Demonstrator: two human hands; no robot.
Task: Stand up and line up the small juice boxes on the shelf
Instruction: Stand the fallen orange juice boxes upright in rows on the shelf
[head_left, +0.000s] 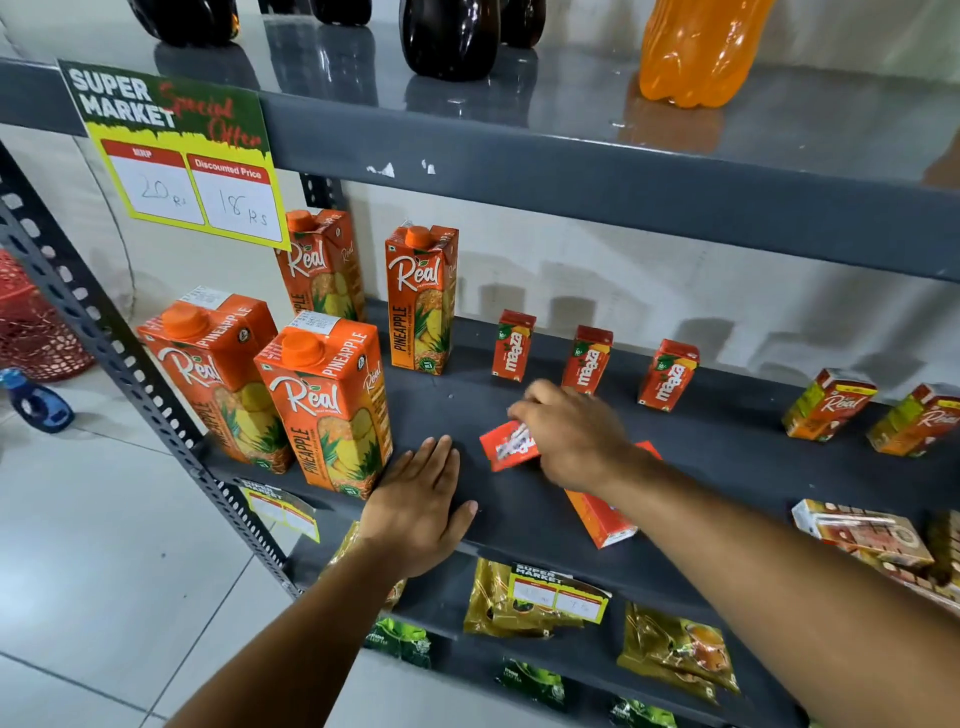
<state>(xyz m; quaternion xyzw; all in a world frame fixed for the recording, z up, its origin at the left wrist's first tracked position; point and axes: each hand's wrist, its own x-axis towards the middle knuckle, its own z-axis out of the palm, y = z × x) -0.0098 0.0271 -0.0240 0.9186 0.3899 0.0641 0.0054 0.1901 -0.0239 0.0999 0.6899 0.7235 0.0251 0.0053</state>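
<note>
Three small red Maaza juice boxes stand upright in a row at the back of the dark grey shelf (467, 415): one at the left (513, 345), one in the middle (587, 361), one at the right (667, 375). My right hand (571, 434) grips a fourth small red box (506, 446), blurred and tilted just above the shelf. Another small red box (602, 514) lies flat near the front edge, partly under my right forearm. My left hand (418, 506) rests flat and open on the shelf's front edge, holding nothing.
Several tall Real pineapple cartons (327, 405) stand at the shelf's left. Two small Real boxes (828, 402) stand at the right, and a flat box (862, 532) lies near the front right. Bottles (696, 49) stand on the shelf above; packets (519, 603) lie below.
</note>
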